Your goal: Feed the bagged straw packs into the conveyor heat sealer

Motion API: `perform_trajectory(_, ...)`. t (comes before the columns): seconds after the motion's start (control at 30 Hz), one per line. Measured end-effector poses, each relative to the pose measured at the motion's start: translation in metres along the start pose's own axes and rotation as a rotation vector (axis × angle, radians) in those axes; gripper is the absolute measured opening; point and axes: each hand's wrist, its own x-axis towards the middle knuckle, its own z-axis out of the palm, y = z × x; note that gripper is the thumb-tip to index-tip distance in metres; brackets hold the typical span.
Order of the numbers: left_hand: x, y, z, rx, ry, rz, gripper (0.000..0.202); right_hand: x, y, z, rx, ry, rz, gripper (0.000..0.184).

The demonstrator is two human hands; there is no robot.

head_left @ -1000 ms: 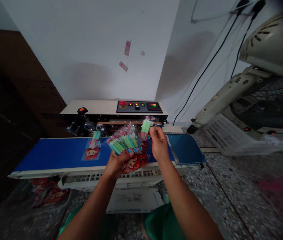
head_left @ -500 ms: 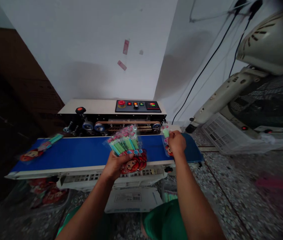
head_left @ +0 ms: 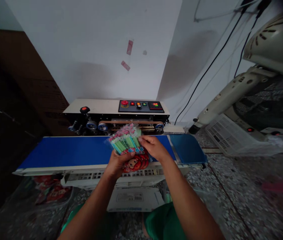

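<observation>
So the left grip (head_left: 116,164) is clamped around the lower-left edge of a fanned bunch of clear packets (head_left: 129,141), thumb laid across the front. From that grip, the green sticks (head_left: 120,145) inside sit toward 12 to 1 o'clock, and the red-haired cartoon heads (head_left: 134,163) are around 3. The right grip (head_left: 156,147) is on the bunch's 3 o'clock side, fingertips at the edge near the sticks; honestly can't tell if it's pinching a packet or just resting there. The bunch is held above a blue conveyor belt (head_left: 71,153), with a band sealer (head_left: 98,106) behind at 12 o'clock, red mushroom button (head_left: 124,102) on top. White carton (head_left: 135,200) down at 6.
</observation>
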Motion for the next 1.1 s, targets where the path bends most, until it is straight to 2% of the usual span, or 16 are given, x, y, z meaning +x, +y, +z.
perform_trajectory(0.13,-0.001,0.000,0.002,-0.012,0.027,-0.002,0.057,0.004,0.003,0.008,0.079,0.090,0.026,0.028)
perform_trajectory(0.27,0.000,0.002,0.005,-0.018,0.033,0.023,0.056,0.004,0.007,0.008,0.195,0.206,0.057,0.029)
perform_trajectory(0.4,0.000,0.004,0.006,-0.037,0.026,0.048,0.055,0.004,0.010,0.015,0.329,0.291,0.035,0.035)
perform_trajectory(0.53,-0.001,0.005,0.006,-0.055,0.002,0.034,0.050,0.007,0.011,0.019,0.373,0.451,-0.035,0.031)
perform_trajectory(0.6,-0.002,0.004,0.005,-0.041,0.009,0.011,0.046,0.007,0.009,0.011,0.299,0.550,-0.069,0.031)
perform_trajectory(0.67,-0.001,0.003,0.004,-0.039,0.043,-0.004,0.044,0.005,0.008,-0.008,0.165,0.645,-0.090,0.034)
perform_trajectory(0.8,-0.001,0.002,0.001,-0.052,0.106,-0.001,0.044,-0.010,0.021,-0.069,-0.231,0.852,-0.070,0.039)
perform_trajectory(0.87,-0.001,0.002,0.002,-0.044,0.108,0.006,0.040,-0.020,0.036,-0.096,-0.428,0.951,0.061,0.040)
perform_trajectory(0.97,0.000,0.002,0.003,-0.036,0.118,0.007,0.036,-0.030,0.056,-0.116,-0.746,0.911,0.313,0.033)
perform_trajectory(1.1,0.001,-0.002,0.002,-0.023,0.100,-0.028,0.039,-0.023,0.063,-0.108,-0.907,0.835,0.492,0.031)
